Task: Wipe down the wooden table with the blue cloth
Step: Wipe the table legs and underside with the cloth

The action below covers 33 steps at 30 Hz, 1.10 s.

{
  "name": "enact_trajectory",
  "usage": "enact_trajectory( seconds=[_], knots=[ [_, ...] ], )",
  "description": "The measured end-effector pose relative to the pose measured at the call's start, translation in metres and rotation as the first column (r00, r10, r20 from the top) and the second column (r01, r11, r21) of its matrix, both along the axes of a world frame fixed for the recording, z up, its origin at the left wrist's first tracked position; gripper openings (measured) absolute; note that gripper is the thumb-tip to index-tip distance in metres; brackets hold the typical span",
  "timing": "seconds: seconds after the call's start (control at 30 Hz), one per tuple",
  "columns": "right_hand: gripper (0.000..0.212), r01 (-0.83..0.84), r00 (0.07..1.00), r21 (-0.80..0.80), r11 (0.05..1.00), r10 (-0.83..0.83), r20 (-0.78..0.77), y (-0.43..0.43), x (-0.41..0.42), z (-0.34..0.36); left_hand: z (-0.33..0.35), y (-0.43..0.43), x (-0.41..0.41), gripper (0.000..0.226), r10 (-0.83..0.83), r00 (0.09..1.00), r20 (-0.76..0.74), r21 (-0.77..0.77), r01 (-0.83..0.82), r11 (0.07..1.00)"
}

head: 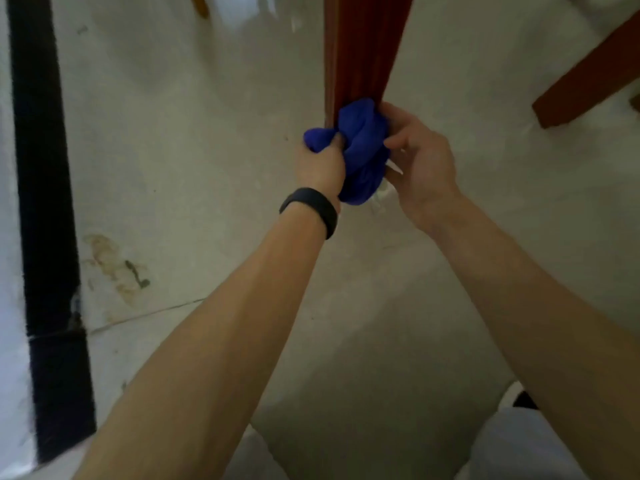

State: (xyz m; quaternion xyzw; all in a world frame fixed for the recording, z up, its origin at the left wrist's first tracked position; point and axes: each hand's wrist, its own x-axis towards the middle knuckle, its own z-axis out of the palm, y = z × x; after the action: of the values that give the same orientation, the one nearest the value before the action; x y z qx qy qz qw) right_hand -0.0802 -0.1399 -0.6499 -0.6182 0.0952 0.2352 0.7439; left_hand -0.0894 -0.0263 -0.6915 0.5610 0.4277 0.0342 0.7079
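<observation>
Where the reddish wooden table leg (360, 53) came down from the top centre of the frame, the blue cloth (362, 147) was bunched around its lower end. The left hand (320, 164), a black wristband (311, 209) on its wrist, gripped the cloth's left side, fingers curled tight with a fold bulging out above the knuckles. The right hand (420, 168) clasped the right side, thumb pressed on the cloth's front and fingers wrapped behind it, so the cloth lay between both hands. A second wooden leg (595, 77) slanted across the upper right, over the pale, stained floor (190, 150).
</observation>
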Motion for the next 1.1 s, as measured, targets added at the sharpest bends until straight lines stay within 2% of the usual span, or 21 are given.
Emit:
enact_trajectory(
  seconds=[0.07, 0.13, 0.2, 0.27, 0.37, 0.43, 0.5, 0.57, 0.6, 0.67, 0.7, 0.77, 0.8, 0.83, 0.9, 0.97, 1.03, 1.1],
  knots=[
    [0.038, 0.097, 0.995, -0.096, 0.991, -0.096, 0.021, 0.006, -0.001, -0.002, -0.006, 0.002, 0.001, 0.006, 0.171, 0.985, -0.001, -0.148, -0.17, 0.974],
    [0.04, 0.117, 0.993, -0.265, 0.957, -0.108, 0.046, 0.009, 0.001, -0.007, -0.008, 0.025, 0.002, 0.014, 0.361, 0.929, 0.079, -0.241, -0.334, 0.911],
    [0.047, 0.074, 0.997, -0.384, 0.92, -0.061, 0.045, 0.009, 0.001, -0.012, -0.007, 0.061, 0.002, 0.022, 0.494, 0.858, 0.143, -0.165, -0.472, 0.866],
    [0.062, -0.007, 0.997, -0.465, 0.885, 0.04, 0.06, 0.01, -0.003, -0.015, 0.0, 0.093, -0.005, 0.017, 0.548, 0.817, 0.178, -0.084, -0.542, 0.836],
    [0.088, -0.083, 0.969, -0.539, 0.838, 0.194, 0.152, 0.018, -0.005, -0.021, 0.014, 0.106, -0.015, 0.027, 0.454, 0.862, 0.224, -0.019, -0.462, 0.887],
    [0.096, -0.103, 0.944, -0.562, 0.821, 0.258, 0.204, 0.031, -0.006, -0.028, 0.022, 0.086, -0.007, 0.033, 0.404, 0.863, 0.303, 0.001, -0.424, 0.906],
    [0.093, -0.074, 0.935, -0.546, 0.835, 0.248, 0.253, 0.042, -0.006, -0.037, 0.026, 0.051, 0.008, 0.037, 0.279, 0.881, 0.382, -0.007, -0.299, 0.954],
    [0.083, -0.053, 0.928, -0.558, 0.828, 0.247, 0.278, 0.046, -0.005, -0.043, 0.018, 0.015, 0.016, 0.035, 0.117, 0.906, 0.406, 0.081, -0.163, 0.983],
    [0.081, -0.067, 0.919, -0.58, 0.812, 0.277, 0.281, 0.045, -0.004, -0.042, 0.006, 0.003, 0.014, 0.035, 0.09, 0.921, 0.378, 0.118, -0.144, 0.982],
    [0.095, -0.122, 0.897, -0.638, 0.76, 0.359, 0.257, 0.039, -0.002, -0.039, -0.035, 0.005, 0.006, 0.036, 0.017, 0.975, 0.221, 0.159, -0.053, 0.986],
    [0.103, -0.157, 0.891, -0.66, 0.734, 0.394, 0.226, 0.036, -0.001, -0.037, -0.056, 0.016, -0.002, 0.033, -0.097, 0.992, 0.079, 0.187, 0.081, 0.979],
    [0.109, -0.211, 0.888, -0.678, 0.704, 0.428, 0.17, 0.031, 0.002, -0.038, -0.088, 0.039, -0.023, 0.029, -0.318, 0.936, -0.15, 0.172, 0.341, 0.924],
    [0.11, -0.22, 0.889, -0.676, 0.703, 0.43, 0.158, 0.031, 0.003, -0.038, -0.092, 0.05, -0.029, 0.029, -0.323, 0.934, -0.155, 0.149, 0.345, 0.927],
    [0.111, -0.216, 0.894, -0.673, 0.707, 0.421, 0.156, 0.032, 0.004, -0.039, -0.088, 0.06, -0.031, 0.028, -0.267, 0.957, -0.111, 0.131, 0.28, 0.951],
    [0.112, -0.191, 0.906, -0.657, 0.729, 0.389, 0.168, 0.034, 0.003, -0.043, -0.07, 0.074, -0.017, 0.027, -0.019, 1.0, 0.021, 0.134, 0.016, 0.991],
    [0.112, -0.166, 0.92, -0.631, 0.758, 0.35, 0.178, 0.038, 0.002, -0.046, -0.047, 0.08, 0.011, 0.025, 0.144, 0.968, 0.206, 0.12, -0.171, 0.978],
    [0.111, -0.15, 0.932, -0.624, 0.767, 0.321, 0.17, 0.04, 0.004, -0.048, -0.027, 0.064, 0.031, 0.031, 0.069, 0.944, 0.322, 0.16, -0.126, 0.979],
    [0.112, -0.154, 0.932, -0.628, 0.763, 0.323, 0.163, 0.04, 0.005, -0.048, -0.035, 0.038, 0.041, 0.038, -0.053, 0.956, 0.29, 0.245, -0.02, 0.969]
  ],
)
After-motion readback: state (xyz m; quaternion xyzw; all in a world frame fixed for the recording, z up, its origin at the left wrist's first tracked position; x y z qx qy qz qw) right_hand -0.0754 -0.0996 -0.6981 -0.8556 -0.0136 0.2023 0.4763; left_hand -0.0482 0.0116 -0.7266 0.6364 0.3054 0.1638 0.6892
